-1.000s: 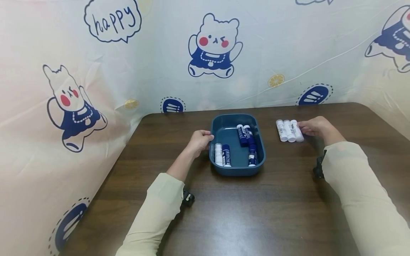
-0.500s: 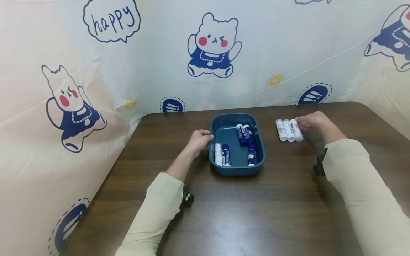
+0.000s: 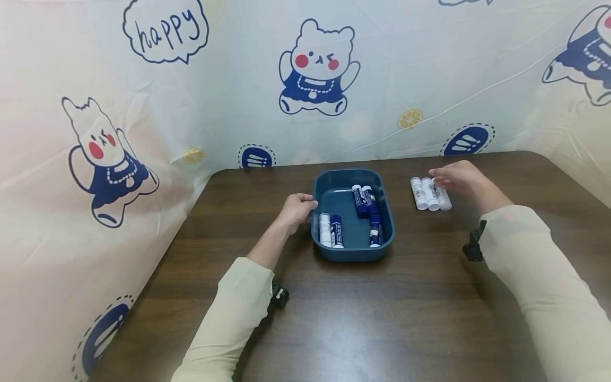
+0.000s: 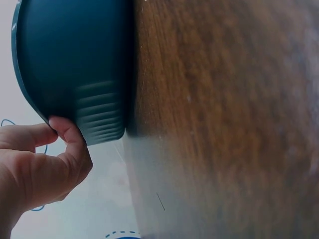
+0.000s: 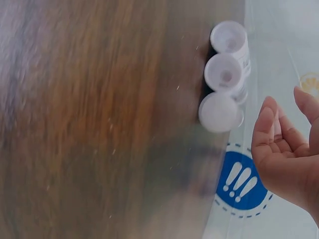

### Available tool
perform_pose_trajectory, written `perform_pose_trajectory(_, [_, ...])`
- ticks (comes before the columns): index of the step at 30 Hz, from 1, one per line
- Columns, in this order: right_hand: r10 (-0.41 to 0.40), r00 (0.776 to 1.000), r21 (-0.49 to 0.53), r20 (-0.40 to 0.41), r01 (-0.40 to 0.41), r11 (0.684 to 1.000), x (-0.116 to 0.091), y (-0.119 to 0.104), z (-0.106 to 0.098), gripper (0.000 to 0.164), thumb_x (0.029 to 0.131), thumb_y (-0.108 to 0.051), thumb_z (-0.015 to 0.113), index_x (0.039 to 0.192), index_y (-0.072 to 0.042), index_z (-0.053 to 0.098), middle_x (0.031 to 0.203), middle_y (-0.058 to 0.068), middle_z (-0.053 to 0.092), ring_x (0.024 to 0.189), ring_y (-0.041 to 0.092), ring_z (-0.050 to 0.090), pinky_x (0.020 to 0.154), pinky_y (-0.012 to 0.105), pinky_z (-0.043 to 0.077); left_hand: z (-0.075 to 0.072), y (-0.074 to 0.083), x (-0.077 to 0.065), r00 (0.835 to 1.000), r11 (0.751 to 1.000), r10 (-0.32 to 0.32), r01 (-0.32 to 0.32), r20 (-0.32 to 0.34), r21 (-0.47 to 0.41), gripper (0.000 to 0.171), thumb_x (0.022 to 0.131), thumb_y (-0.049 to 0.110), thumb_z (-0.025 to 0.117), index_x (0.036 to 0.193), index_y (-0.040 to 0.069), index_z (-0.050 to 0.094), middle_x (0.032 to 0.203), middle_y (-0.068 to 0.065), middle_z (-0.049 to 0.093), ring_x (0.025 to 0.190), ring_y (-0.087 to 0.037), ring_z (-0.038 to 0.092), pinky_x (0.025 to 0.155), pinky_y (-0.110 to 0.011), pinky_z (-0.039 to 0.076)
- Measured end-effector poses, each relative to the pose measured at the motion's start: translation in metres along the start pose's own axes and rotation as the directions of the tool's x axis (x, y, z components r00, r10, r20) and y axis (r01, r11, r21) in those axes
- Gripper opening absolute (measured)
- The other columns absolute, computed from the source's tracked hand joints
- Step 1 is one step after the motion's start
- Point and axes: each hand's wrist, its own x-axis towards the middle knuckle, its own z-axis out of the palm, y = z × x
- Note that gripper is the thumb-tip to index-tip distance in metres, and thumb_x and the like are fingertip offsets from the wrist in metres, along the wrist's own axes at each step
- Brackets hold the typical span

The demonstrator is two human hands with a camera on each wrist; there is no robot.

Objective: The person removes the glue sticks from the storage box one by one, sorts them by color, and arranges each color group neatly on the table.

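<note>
In the head view a dark teal plastic tray (image 3: 352,255) stands on the table, and my left hand (image 3: 295,212) pinches its left rim. The left wrist view shows the thumb and index finger of the left hand (image 4: 50,164) on the rim of the tray (image 4: 75,55). Inside lie a white glue stick (image 3: 325,231) and several blue ones (image 3: 337,231). Three white glue sticks (image 3: 431,195) lie side by side on the table at right. Just above the rightmost one hovers my right hand (image 3: 465,180). The right wrist view shows the right hand (image 5: 289,154) with thumb and fingers apart, holding nothing.
The brown wooden table (image 3: 334,318) ends at a patterned cloth backdrop (image 3: 219,95) behind and along the left. A black band-mounted device (image 3: 473,244) sits at the right wrist, with another device (image 3: 279,295) at the left wrist.
My right hand has lifted from beside the rightmost white glue stick and shifted left and away, over its far end. The left hand and tray stay in place.
</note>
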Motion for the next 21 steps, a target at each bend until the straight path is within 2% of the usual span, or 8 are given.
perform_pose_trajectory(4, [-0.021, 1.000, 0.005, 0.023, 0.021, 1.000, -0.001, -0.006, 0.006, 0.063, 0.090, -0.028, 0.061, 0.128, 0.016, 0.039, 0.088, 0.006, 0.064, 0.079, 0.012, 0.062, 0.083, 0.030, 0.048, 0.000, 0.000, 0.000, 1.000, 1.000, -0.001, 0.001, -0.003, -0.001, 0.031, 0.094, 0.013, 0.054, 0.122, 0.000, 0.052, 0.112, -0.014, 0.055, 0.090, -0.025, 0.054, 0.084, -0.037, 0.049])
perform_pose_trajectory(9, [-0.041, 0.998, -0.007, 0.045, 0.042, 0.999, -0.002, -0.013, 0.014, 0.067, 0.091, -0.032, 0.059, 0.131, 0.016, 0.036, 0.112, 0.023, 0.056, 0.091, 0.018, 0.061, 0.095, 0.040, 0.040, 0.000, 0.000, 0.000, 1.000, 1.000, -0.002, 0.002, -0.007, 0.000, 0.031, 0.094, 0.013, 0.054, 0.122, 0.001, 0.052, 0.112, -0.014, 0.055, 0.091, -0.026, 0.054, 0.085, -0.037, 0.048])
perform_pose_trajectory(12, [-0.052, 0.997, -0.007, 0.053, 0.052, 0.999, -0.003, -0.016, 0.019, 0.068, 0.090, -0.035, 0.059, 0.131, 0.015, 0.037, 0.119, 0.025, 0.052, 0.095, 0.020, 0.060, 0.097, 0.042, 0.038, 0.001, 0.000, 0.000, 1.000, 1.000, 0.003, -0.003, -0.006, -0.001, 0.031, 0.094, 0.013, 0.054, 0.122, 0.000, 0.052, 0.112, -0.014, 0.055, 0.091, -0.026, 0.054, 0.085, -0.037, 0.048])
perform_pose_trajectory(16, [-0.076, 0.995, -0.004, 0.066, 0.076, 0.997, -0.006, -0.020, 0.023, 0.068, 0.090, -0.036, 0.059, 0.131, 0.014, 0.037, 0.116, 0.022, 0.056, 0.095, 0.020, 0.061, 0.096, 0.041, 0.039, 0.001, 0.000, -0.001, 1.000, 1.000, 0.006, -0.006, -0.005, -0.004, 0.031, 0.094, 0.012, 0.053, 0.123, 0.000, 0.052, 0.113, -0.015, 0.055, 0.091, -0.026, 0.054, 0.085, -0.037, 0.048])
perform_pose_trajectory(21, [-0.095, 0.991, 0.057, 0.096, 0.090, 0.994, -0.008, -0.025, 0.031, 0.066, 0.091, -0.032, 0.059, 0.132, 0.014, 0.035, 0.105, 0.014, 0.060, 0.094, 0.018, 0.060, 0.095, 0.040, 0.040, 0.001, 0.000, 0.000, 1.000, 1.000, 0.001, -0.001, -0.010, -0.003, 0.031, 0.094, 0.013, 0.054, 0.122, 0.000, 0.052, 0.112, -0.014, 0.055, 0.091, -0.025, 0.054, 0.083, -0.036, 0.049])
